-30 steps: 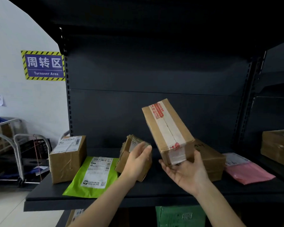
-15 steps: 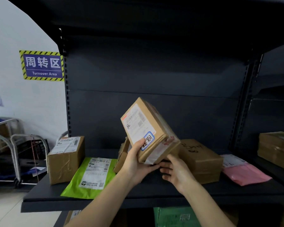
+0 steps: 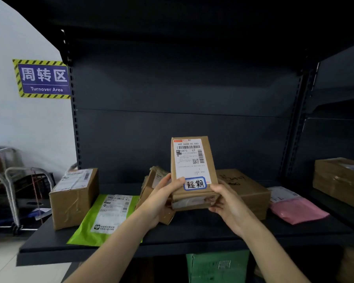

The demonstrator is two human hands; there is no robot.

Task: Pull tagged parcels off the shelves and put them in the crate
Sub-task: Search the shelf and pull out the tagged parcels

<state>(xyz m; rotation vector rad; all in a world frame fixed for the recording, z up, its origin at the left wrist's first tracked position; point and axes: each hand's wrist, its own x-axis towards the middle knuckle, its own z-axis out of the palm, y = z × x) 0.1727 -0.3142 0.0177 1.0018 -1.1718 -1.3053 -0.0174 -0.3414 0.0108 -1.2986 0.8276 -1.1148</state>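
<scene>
A tagged cardboard parcel [image 3: 192,172] stands upright above the shelf [image 3: 192,231], label facing the camera, gripped at its lower end by the left hand [image 3: 161,199] and right hand [image 3: 227,203], fingers curled around both sides.

Dim overall. Light comes from the left: the white wall [image 3: 25,127] is bright, the shelf back panel [image 3: 172,139] is barely lit, and the upper shelf underside [image 3: 192,21] is near black. The label [image 3: 189,158] on the box [image 3: 209,168] is sharp in its large print, smeared in the fine. The uprights [image 3: 292,129] bow toward the frame edges. The corners are soft.
</scene>
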